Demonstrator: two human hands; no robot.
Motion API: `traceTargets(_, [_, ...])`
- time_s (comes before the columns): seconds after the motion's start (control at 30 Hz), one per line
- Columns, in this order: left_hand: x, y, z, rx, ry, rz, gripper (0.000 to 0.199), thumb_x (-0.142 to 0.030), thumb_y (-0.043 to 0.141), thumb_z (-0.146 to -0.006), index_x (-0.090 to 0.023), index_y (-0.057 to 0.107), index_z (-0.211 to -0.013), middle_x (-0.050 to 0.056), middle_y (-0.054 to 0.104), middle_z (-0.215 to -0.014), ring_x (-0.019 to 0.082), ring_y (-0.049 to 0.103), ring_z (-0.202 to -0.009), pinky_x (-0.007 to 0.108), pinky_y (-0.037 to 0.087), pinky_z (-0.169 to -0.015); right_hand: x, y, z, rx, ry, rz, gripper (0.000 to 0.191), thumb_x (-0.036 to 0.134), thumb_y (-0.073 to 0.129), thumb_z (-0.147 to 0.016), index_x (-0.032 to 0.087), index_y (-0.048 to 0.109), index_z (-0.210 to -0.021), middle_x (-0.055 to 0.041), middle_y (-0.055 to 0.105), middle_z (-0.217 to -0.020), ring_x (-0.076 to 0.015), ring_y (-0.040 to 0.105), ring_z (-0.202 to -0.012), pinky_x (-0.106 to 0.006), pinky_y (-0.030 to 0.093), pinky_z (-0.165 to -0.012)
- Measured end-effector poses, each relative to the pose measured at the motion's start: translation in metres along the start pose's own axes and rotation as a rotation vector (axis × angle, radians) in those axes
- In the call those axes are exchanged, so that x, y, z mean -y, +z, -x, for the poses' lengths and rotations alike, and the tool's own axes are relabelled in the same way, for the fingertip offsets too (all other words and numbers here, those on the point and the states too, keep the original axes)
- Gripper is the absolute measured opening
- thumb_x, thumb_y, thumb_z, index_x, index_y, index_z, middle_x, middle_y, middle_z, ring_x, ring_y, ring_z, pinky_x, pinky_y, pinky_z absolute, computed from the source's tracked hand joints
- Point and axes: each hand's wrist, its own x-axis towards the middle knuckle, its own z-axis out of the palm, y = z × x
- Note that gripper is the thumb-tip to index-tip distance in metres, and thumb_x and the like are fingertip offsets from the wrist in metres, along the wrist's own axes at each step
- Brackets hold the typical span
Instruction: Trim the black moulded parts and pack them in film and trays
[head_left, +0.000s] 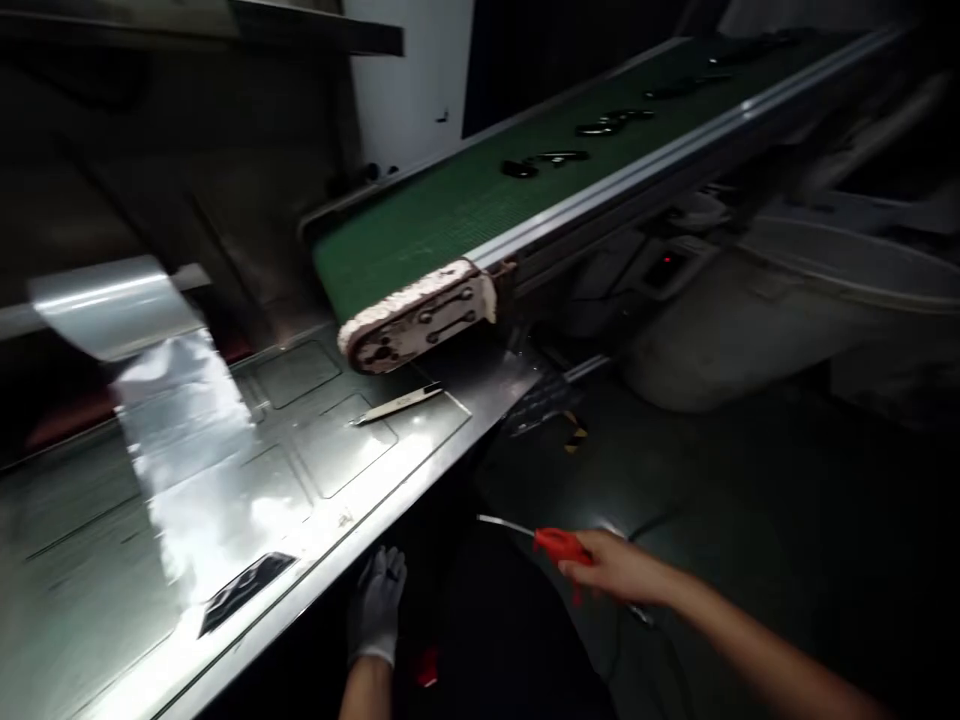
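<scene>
My bare right hand [611,566] is wrapped round the red handle of a tool [559,545] with a thin, pale, slightly curved tip pointing left. In a whitish glove, my left hand [379,600] is beside the front edge of the metal table [442,450]; its fingers point up, and whether they hold anything is too dark to tell. On the table lie a dark flat piece [247,592], a strip of clear film [187,430] coming off a roll [116,300], and a slim pale tool [397,404] with a black end.
A green conveyor belt [427,225] rises to the upper right, carrying several glossy black parts [519,169]. Its pale end plate [412,320] overhangs the table. To the right stands a large round pale container [697,340] near a small device with a red light [667,262].
</scene>
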Motion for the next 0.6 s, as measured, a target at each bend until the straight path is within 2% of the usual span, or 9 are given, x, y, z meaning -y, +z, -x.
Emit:
traceTargets(0.07, [0.006,0.008,0.017,0.057,-0.051,-0.088,0.031,-0.020,0.068,-0.094,-0.012,0.063,-0.124,0.016,0.071,-0.123,0.026,0.072,-0.109,0.042,0.060,-0.094,-0.004,-0.025,-0.002,-0.181,-0.014,-0.037,0.032,0.051,0.075,-0.078,0.019,0.078,-0.077,-0.0019,0.074,-0.065,-0.0241,0.070,-0.062,-0.031,0.057,-0.060])
traceTargets(0.1, [0.006,0.012,0.030,0.096,-0.074,-0.126,0.033,-0.017,0.072,-0.091,-0.010,0.065,-0.122,0.018,0.072,-0.123,0.028,0.072,-0.111,0.041,0.060,-0.096,-0.003,-0.034,-0.005,-0.286,-0.034,-0.058,0.035,0.054,0.074,-0.080,0.019,0.079,-0.079,-0.0042,0.077,-0.074,-0.0275,0.074,-0.074,-0.035,0.060,-0.071])
traceTargets(0.17, [0.005,0.021,0.064,0.181,-0.117,-0.188,0.042,-0.018,0.081,-0.084,-0.010,0.068,-0.123,0.020,0.073,-0.123,0.032,0.073,-0.114,0.042,0.060,-0.099,0.004,-0.045,-0.016,-0.503,-0.092,-0.105,0.041,0.058,0.068,-0.085,0.020,0.081,-0.093,-0.0093,0.080,-0.106,-0.0332,0.072,-0.105,-0.042,0.057,-0.093])
traceTargets(0.23, [-0.001,0.032,0.100,0.270,-0.116,-0.202,0.048,-0.027,0.085,-0.081,-0.013,0.070,-0.124,0.019,0.075,-0.123,0.035,0.073,-0.112,0.045,0.062,-0.096,0.016,-0.043,-0.038,-0.681,-0.159,-0.151,0.048,0.060,0.063,-0.090,0.021,0.078,-0.112,-0.0103,0.070,-0.136,-0.0327,0.061,-0.129,-0.042,0.048,-0.109])
traceTargets(0.3, [-0.012,0.044,0.130,0.345,-0.045,-0.117,0.044,-0.036,0.084,-0.082,-0.018,0.073,-0.120,0.016,0.077,-0.118,0.034,0.075,-0.107,0.044,0.064,-0.091,0.028,-0.031,-0.068,-0.780,-0.206,-0.189,0.054,0.061,0.061,-0.091,0.021,0.071,-0.127,-0.0098,0.064,-0.145,-0.0294,0.058,-0.134,-0.040,0.045,-0.113])
traceTargets(0.37, [-0.027,0.055,0.152,0.409,0.054,0.049,0.037,-0.040,0.084,-0.082,-0.025,0.075,-0.114,0.010,0.079,-0.112,0.030,0.076,-0.102,0.042,0.065,-0.087,0.036,-0.017,-0.100,-0.811,-0.210,-0.218,0.059,0.061,0.063,-0.089,0.019,0.068,-0.131,-0.0112,0.070,-0.135,-0.0284,0.065,-0.124,-0.040,0.049,-0.109])
traceTargets(0.47, [-0.054,0.063,0.171,0.497,0.241,0.284,0.031,-0.042,0.082,-0.082,-0.032,0.074,-0.110,0.002,0.079,-0.104,0.022,0.076,-0.095,0.037,0.066,-0.085,0.042,0.002,-0.133,-0.788,-0.160,-0.246,0.058,0.063,0.065,-0.083,0.014,0.073,-0.112,-0.0134,0.078,-0.106,-0.0304,0.072,-0.099,-0.043,0.055,-0.095])
traceTargets(0.6, [-0.085,0.061,0.183,0.504,0.469,0.431,0.031,-0.045,0.084,-0.081,-0.039,0.073,-0.108,-0.007,0.079,-0.109,0.017,0.075,-0.099,0.031,0.064,-0.089,0.045,0.020,-0.144,-0.685,-0.128,-0.250,0.050,0.065,0.065,-0.079,0.016,0.072,-0.089,-0.0110,0.075,-0.078,-0.0296,0.071,-0.076,-0.041,0.058,-0.073])
